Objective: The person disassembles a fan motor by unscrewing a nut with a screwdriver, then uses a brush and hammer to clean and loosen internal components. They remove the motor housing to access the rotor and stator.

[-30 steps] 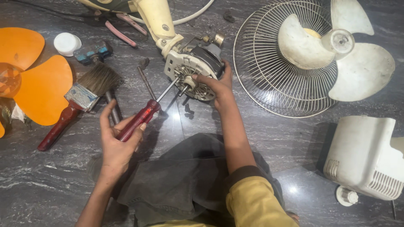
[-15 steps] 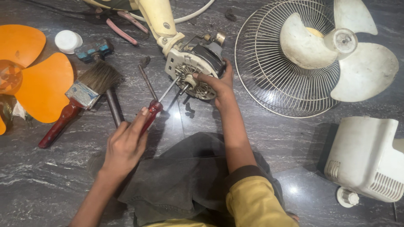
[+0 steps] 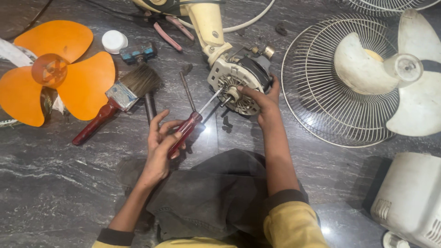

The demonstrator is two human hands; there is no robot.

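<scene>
Your left hand (image 3: 161,144) slid up the red-handled screwdriver (image 3: 186,129), fingertips gripping it; your right hand (image 3: 259,98) kept clasping the fan motor (image 3: 239,80), steadying it.

There is a single view, from a camera on the person's head. It looks steeply down, almost straight onto the dark marble floor (image 3: 55,193), from close above the person's lap. Both forearms enter from the bottom edge and reach away from the lens, so the far side of the scene lies at the top. The left hand (image 3: 161,144) and right hand (image 3: 262,98) sit near the middle, with the motor (image 3: 239,78) just above centre. The orange blade (image 3: 59,78) is cut by the left edge, and the grille (image 3: 312,82) and white casing (image 3: 411,197) run off to the right. No second view shares the scene.
</scene>
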